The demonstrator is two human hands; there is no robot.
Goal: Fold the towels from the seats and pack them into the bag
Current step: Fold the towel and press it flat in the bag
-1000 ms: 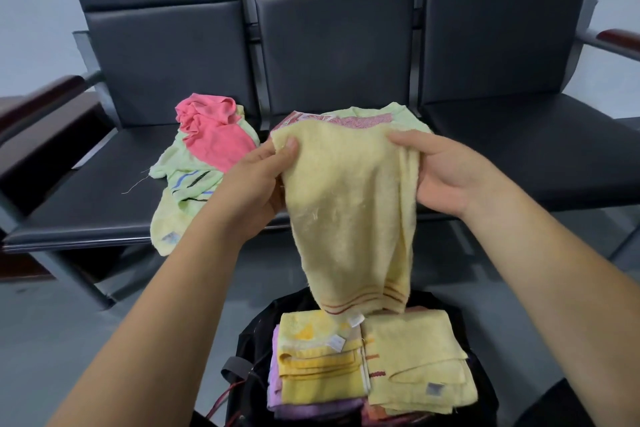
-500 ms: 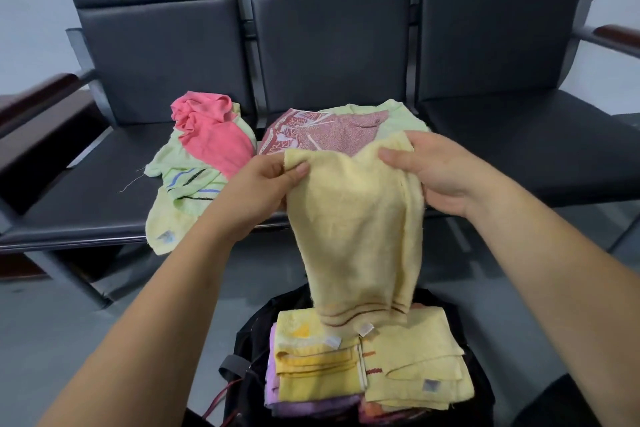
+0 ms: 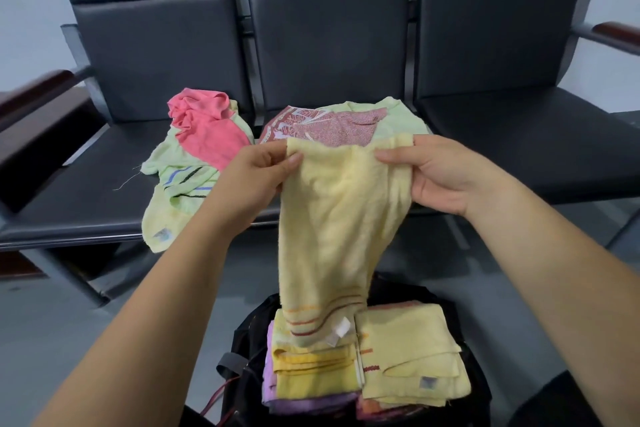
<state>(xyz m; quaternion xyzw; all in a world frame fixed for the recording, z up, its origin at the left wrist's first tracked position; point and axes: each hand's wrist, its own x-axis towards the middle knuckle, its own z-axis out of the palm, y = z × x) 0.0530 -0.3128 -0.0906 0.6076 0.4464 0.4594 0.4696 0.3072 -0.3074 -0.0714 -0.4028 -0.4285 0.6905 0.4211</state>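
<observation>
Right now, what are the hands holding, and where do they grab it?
Both hold the pale yellow towel by its top edge: the left hand pinches the left corner, the right hand the right corner. The rest hangs down.
</observation>
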